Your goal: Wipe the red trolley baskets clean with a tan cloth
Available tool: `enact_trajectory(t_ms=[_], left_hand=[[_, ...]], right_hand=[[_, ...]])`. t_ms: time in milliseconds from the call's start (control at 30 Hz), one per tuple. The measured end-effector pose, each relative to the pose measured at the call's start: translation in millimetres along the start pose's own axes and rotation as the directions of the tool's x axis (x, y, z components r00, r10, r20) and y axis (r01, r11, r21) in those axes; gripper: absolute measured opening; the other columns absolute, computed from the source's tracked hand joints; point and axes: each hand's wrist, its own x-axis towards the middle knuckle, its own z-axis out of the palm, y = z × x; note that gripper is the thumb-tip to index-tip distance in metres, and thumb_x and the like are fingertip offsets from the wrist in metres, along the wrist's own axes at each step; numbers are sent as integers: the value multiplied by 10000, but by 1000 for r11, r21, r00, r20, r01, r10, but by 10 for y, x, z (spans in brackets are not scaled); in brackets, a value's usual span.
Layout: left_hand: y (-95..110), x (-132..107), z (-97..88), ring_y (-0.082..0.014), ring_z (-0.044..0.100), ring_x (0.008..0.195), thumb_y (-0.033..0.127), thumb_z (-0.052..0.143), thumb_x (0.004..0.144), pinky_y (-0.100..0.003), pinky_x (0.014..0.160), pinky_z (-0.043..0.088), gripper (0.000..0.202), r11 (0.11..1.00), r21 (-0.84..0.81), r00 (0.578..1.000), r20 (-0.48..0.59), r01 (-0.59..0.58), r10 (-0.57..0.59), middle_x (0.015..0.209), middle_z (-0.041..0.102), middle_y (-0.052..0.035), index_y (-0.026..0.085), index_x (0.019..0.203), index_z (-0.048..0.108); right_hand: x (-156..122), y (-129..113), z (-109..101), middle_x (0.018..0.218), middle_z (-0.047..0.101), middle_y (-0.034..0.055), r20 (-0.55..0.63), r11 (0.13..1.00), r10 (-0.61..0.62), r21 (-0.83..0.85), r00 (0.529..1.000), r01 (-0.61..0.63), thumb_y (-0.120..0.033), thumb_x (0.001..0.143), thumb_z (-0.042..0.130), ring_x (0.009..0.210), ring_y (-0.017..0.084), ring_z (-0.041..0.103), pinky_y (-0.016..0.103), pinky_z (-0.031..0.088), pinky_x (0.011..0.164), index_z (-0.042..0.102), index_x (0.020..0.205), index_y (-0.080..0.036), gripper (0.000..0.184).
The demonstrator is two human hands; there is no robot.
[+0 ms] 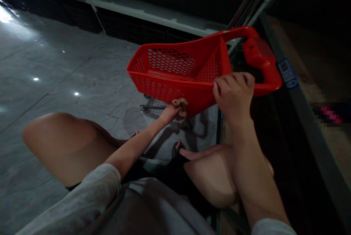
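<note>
A red plastic shopping cart basket point(175, 78) with perforated walls stands in front of me, its red handle point(260, 56) at the right. My right hand point(234, 94) is closed over the basket's near rim close to the handle. My left hand point(175, 112) is closed around a small brownish lump, held against the outer side of the basket low down. What the lump is cannot be made out. My bare knees are bent below both hands, as if I crouch.
Grey glossy tiled floor point(55, 74) spreads to the left. An empty white metal shelf point(153, 12) runs behind the cart. A dark shelf unit with a blue price tag point(287, 74) borders the right side. The cart's metal undercarriage point(150, 105) shows beneath the basket.
</note>
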Motion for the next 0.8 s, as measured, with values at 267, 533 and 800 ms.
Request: enact_trajectory(t_ms=[267, 533, 800], left_hand=[[591, 364, -185, -207, 635, 1195, 94, 520, 925, -364, 1074, 507, 338, 990, 5, 981, -139, -139, 138, 1232, 673, -71, 238, 1166, 707], [897, 505, 43, -217, 643, 1191, 96, 531, 968, -332, 1027, 522, 284, 965, 204, 986, 20, -167, 167, 1299, 666, -108, 183, 1203, 664], [287, 185, -569, -243, 629, 1188, 104, 467, 972, -386, 1025, 540, 269, 948, 317, 997, -68, -12, 35, 1245, 664, -136, 163, 1138, 670]], right_hand=[[-94, 90, 163, 1144, 725, 131, -81, 990, 6, 140, 997, 5, -297, 1038, 366, 1089, 299, 595, 486, 347, 1008, 666, 1238, -193, 376], [-54, 156, 272, 1058, 740, 113, -153, 965, 23, 262, 988, 18, -262, 1021, 388, 1027, 292, 617, 479, 328, 970, 708, 1130, -196, 344], [-42, 211, 342, 1050, 758, 94, -229, 959, -11, 274, 973, 76, -246, 973, 484, 1019, 289, 639, 486, 313, 976, 726, 1113, -206, 283]])
